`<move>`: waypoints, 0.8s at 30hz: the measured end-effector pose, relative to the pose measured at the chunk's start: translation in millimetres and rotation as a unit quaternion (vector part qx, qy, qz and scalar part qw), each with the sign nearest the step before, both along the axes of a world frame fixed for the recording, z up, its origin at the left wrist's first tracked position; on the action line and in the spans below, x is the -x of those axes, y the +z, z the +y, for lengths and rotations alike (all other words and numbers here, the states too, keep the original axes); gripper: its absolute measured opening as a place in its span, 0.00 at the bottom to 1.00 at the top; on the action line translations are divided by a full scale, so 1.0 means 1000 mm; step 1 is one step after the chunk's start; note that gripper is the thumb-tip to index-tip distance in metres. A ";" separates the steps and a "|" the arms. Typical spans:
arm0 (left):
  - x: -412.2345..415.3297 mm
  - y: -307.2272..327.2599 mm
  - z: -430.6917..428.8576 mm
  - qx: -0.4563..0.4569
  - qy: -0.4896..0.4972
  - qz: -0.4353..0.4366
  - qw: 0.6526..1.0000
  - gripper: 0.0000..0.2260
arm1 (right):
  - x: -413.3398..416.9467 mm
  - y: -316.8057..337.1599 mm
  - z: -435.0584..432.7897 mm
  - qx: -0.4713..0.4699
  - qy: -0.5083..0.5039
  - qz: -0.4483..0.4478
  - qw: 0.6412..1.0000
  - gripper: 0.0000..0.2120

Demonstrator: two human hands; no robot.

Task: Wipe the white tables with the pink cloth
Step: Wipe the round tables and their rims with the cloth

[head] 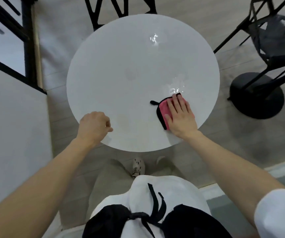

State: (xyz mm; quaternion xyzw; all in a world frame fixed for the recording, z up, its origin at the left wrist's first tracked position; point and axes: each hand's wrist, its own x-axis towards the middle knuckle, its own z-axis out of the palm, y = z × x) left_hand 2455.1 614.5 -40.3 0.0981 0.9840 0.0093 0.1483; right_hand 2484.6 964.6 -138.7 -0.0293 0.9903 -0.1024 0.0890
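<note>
Right hand (179, 115): I see it flat, pressing pink cloth (163, 109) for wiping contact
Left hand (93, 126): loosely curled, empty, likely steadying at white table (129, 66)

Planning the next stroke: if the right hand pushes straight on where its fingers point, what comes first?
The right hand, flat on the pink cloth, would first meet the shiny, probably wet patch just past its fingertips; beyond that only bare white table seems to lie in line.

Head camera looks steeply down, close over the round table (121, 66).
</note>
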 end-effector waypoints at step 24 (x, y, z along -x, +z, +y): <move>0.091 -0.047 -0.160 -0.013 -0.213 -0.005 0.977 0.31 | 0.013 -0.023 -0.365 -0.001 -0.246 0.077 0.966 0.33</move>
